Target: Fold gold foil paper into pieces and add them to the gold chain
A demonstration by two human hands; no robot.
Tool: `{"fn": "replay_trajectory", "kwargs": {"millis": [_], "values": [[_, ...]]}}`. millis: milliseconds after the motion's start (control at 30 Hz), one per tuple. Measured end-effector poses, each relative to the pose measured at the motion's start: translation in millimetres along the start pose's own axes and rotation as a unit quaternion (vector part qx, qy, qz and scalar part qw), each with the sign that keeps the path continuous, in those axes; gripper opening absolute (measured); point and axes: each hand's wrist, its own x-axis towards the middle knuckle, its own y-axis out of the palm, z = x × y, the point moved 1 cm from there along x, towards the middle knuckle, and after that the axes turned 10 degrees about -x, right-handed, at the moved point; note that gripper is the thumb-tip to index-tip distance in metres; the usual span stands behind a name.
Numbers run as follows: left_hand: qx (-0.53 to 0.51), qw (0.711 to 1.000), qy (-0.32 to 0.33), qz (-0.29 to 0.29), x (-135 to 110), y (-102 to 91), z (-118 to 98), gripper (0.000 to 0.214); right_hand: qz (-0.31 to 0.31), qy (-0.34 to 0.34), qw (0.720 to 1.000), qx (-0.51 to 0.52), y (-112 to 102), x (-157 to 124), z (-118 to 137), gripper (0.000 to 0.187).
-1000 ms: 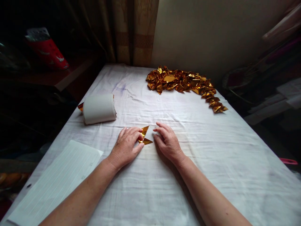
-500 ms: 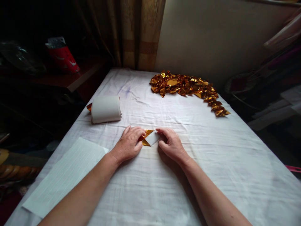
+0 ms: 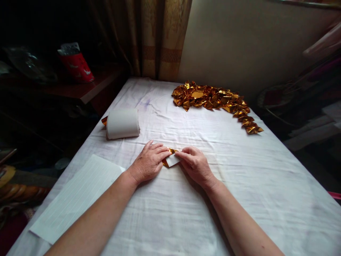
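Observation:
A small piece of gold foil paper (image 3: 171, 160), white on its back, lies on the white cloth (image 3: 186, 213) between my hands. My left hand (image 3: 149, 163) rests on its left side with the fingertips pressing the fold down. My right hand (image 3: 195, 164) pinches its right edge with curled fingers. Most of the paper is hidden under my fingers.
A curved pile of folded gold foil pieces (image 3: 215, 101) lies at the far right of the table. A roll of white-backed sheets (image 3: 122, 123) sits to the left. A white lined sheet (image 3: 77, 195) lies near the front left edge. A red container (image 3: 77, 65) stands on a dark shelf.
My hands have closed in on the foil paper; the white flap has been folded over, so less gold shows. The view shifted slightly to the left.

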Motion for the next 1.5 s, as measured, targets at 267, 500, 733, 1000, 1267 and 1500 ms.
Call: {"fn": "replay_trajectory", "kwargs": {"millis": [267,500,733,1000,1267,1500], "values": [[0.054,0.997,0.053,-0.019,1.0,-0.7,0.5,0.042,0.054,-0.105,0.992,-0.040,-10.4,-0.9,16.2,0.017],[0.089,0.991,0.027,-0.093,-5.1,8.5,-1.7,0.016,0.042,-0.077,0.996,0.008,-8.6,-10.1,21.9,0.016],[0.101,0.992,0.019,-0.079,-18.1,11.5,-21.7,0.016,0.055,-0.072,0.989,0.118,-8.8,-9.2,4.2,0.016],[0.119,0.989,-0.045,-0.076,-14.4,14.2,-38.5,0.015,0.074,-0.036,0.984,0.160,-7.0,1.4,-1.7,0.012],[0.120,0.989,-0.055,-0.072,-13.7,14.2,-37.6,0.018,0.044,0.009,0.993,0.111,0.3,0.6,5.2,0.007],[0.139,0.985,-0.073,-0.073,-10.7,16.4,-39.3,0.026,0.044,0.028,0.994,0.100,2.1,0.4,7.5,0.003]]}}
